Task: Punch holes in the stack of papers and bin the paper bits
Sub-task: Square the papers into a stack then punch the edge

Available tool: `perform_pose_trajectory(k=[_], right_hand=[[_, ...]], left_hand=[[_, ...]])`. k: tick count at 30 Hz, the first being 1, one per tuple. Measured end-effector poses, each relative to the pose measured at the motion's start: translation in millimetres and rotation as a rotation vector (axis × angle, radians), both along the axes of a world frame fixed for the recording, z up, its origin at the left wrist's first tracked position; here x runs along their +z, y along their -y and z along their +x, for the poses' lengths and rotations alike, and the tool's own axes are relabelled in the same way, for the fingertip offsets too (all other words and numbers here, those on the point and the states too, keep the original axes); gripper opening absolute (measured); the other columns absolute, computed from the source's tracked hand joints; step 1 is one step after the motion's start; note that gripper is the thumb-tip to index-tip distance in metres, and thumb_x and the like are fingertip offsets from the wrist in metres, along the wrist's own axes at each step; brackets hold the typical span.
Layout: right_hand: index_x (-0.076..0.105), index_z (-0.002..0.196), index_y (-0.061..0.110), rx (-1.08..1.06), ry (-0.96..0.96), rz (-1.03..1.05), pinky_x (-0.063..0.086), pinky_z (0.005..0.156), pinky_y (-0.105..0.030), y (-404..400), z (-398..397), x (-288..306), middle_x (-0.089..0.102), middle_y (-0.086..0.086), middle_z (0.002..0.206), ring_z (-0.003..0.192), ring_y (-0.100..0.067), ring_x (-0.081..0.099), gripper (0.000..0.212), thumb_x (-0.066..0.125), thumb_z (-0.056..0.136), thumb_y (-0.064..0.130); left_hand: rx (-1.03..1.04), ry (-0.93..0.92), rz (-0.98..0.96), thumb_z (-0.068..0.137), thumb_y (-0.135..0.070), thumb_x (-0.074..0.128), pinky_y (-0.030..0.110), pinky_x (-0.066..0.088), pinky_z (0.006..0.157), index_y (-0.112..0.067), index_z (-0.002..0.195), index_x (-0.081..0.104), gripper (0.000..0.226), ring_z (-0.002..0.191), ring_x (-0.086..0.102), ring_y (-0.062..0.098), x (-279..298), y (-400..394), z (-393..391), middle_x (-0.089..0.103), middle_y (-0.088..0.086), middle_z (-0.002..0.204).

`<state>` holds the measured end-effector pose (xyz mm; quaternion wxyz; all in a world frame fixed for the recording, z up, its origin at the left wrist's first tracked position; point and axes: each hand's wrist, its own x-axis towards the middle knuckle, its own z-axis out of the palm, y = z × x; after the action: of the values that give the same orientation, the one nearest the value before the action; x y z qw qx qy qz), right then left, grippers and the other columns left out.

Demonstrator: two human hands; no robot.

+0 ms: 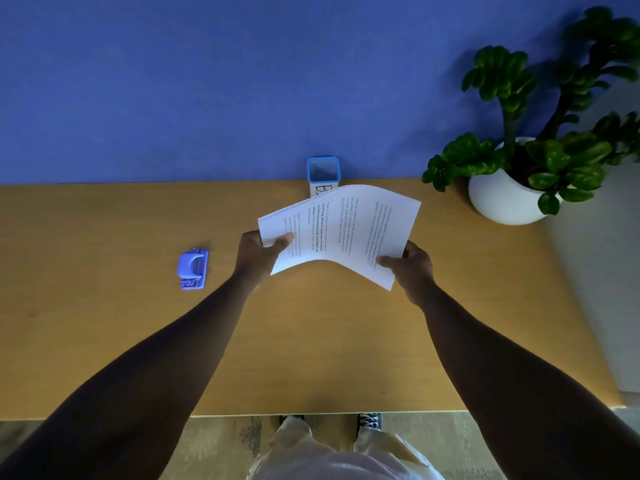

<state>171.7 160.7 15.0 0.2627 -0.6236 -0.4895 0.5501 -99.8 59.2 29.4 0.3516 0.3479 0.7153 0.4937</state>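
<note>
A stack of printed white papers [341,230] is held above the wooden desk [104,334], bowed upward in the middle. My left hand [258,256] grips its left edge, thumb on top. My right hand [410,268] grips the near right corner. A small blue hole punch [193,268] lies on the desk to the left of my left hand, apart from it. A small blue-rimmed bin [323,173] with a white label stands at the back of the desk against the wall, partly hidden by the papers.
A white round pot with a leafy green plant [509,199] stands at the desk's back right corner. A blue wall [207,81] runs behind the desk. The desk's near edge is just in front of my legs and shoes.
</note>
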Motion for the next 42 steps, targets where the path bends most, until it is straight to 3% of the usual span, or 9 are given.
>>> perform_pose_trajectory(k=[5, 9, 16, 19, 24, 27, 36, 38, 42], right_hand=[[0.065, 0.092, 0.021, -0.059, 0.063, 0.016, 0.053, 0.058, -0.027, 4, 1, -1, 0.07, 0.003, 0.092, 0.087, -0.023, 0.067, 0.028, 0.074, 0.072, 0.002], [0.065, 0.092, 0.019, -0.054, 0.105, -0.006, 0.059, 0.072, -0.038, 8, 6, -6, 0.07, -0.002, 0.094, 0.088, -0.026, 0.067, 0.028, 0.074, 0.071, 0.002], [0.064, 0.083, 0.023, -0.056, 0.122, 0.015, 0.051, 0.06, -0.027, 13, 8, -6, 0.07, 0.0, 0.089, 0.076, -0.02, 0.066, 0.021, 0.079, 0.075, 0.011], [0.064, 0.084, 0.025, -0.05, 0.099, 0.047, 0.052, 0.061, -0.026, 12, 7, -1, 0.068, 0.008, 0.085, 0.075, -0.011, 0.064, 0.021, 0.078, 0.076, 0.011], [0.065, 0.083, 0.026, -0.057, 0.058, 0.066, 0.051, 0.06, -0.024, 10, 9, 4, 0.068, 0.012, 0.084, 0.076, -0.01, 0.065, 0.021, 0.077, 0.077, 0.01], [0.065, 0.083, 0.026, -0.045, 0.055, 0.056, 0.052, 0.062, -0.025, 12, 10, 2, 0.068, 0.012, 0.084, 0.077, -0.01, 0.065, 0.023, 0.078, 0.076, 0.008], [0.066, 0.094, 0.023, -0.024, 0.106, 0.065, 0.057, 0.066, -0.03, 18, 10, -5, 0.068, 0.006, 0.089, 0.078, -0.015, 0.065, 0.02, 0.078, 0.079, 0.019], [0.068, 0.097, 0.023, -0.012, 0.094, 0.097, 0.056, 0.068, -0.03, 18, 9, -4, 0.069, 0.006, 0.091, 0.08, -0.014, 0.065, 0.017, 0.075, 0.082, 0.023], [0.067, 0.103, 0.022, 0.016, 0.07, 0.156, 0.054, 0.065, -0.027, 14, 6, 3, 0.07, 0.006, 0.093, 0.08, -0.011, 0.066, 0.015, 0.068, 0.089, 0.027]], left_hand=[[0.025, 0.05, 0.04, 0.086, -0.021, 0.077, 0.013, 0.054, 0.061, -0.035, 0.087, 0.074, 0.014, 0.079, 0.073, -0.003, -4, 6, 13, 0.075, -0.024, 0.083], [0.04, 0.089, 0.015, 0.083, -0.022, 0.081, 0.02, 0.056, 0.062, -0.03, 0.086, 0.076, 0.01, 0.079, 0.073, 0.004, -13, 13, 16, 0.078, -0.015, 0.085], [0.033, 0.061, -0.106, 0.084, -0.025, 0.079, 0.038, 0.058, 0.079, -0.025, 0.095, 0.073, 0.013, 0.09, 0.073, 0.018, -20, 15, 14, 0.077, -0.003, 0.094], [0.026, 0.047, -0.061, 0.086, -0.025, 0.077, 0.04, 0.059, 0.08, -0.029, 0.092, 0.074, 0.008, 0.088, 0.074, 0.016, -15, 14, 14, 0.077, -0.008, 0.093], [-0.004, 0.048, -0.023, 0.087, -0.023, 0.076, 0.035, 0.06, 0.079, -0.033, 0.088, 0.074, 0.01, 0.085, 0.074, 0.005, -10, 15, 12, 0.077, -0.019, 0.089], [0.008, 0.051, -0.046, 0.086, -0.025, 0.077, 0.037, 0.06, 0.079, -0.032, 0.088, 0.074, 0.008, 0.085, 0.074, 0.008, -11, 17, 11, 0.077, -0.016, 0.089], [-0.075, -0.01, -0.327, 0.084, -0.022, 0.077, 0.044, 0.055, 0.095, -0.014, 0.124, 0.066, 0.042, 0.107, 0.066, 0.025, -27, 22, 6, 0.071, 0.004, 0.118], [-0.066, -0.03, -0.332, 0.086, -0.024, 0.075, 0.042, 0.056, 0.091, -0.012, 0.122, 0.067, 0.038, 0.104, 0.067, 0.024, -28, 22, 4, 0.072, 0.004, 0.115], [0.053, -0.034, -0.223, 0.084, -0.032, 0.077, 0.025, 0.053, 0.068, -0.017, 0.106, 0.073, 0.026, 0.086, 0.07, 0.013, -20, 17, 2, 0.074, -0.006, 0.094]])
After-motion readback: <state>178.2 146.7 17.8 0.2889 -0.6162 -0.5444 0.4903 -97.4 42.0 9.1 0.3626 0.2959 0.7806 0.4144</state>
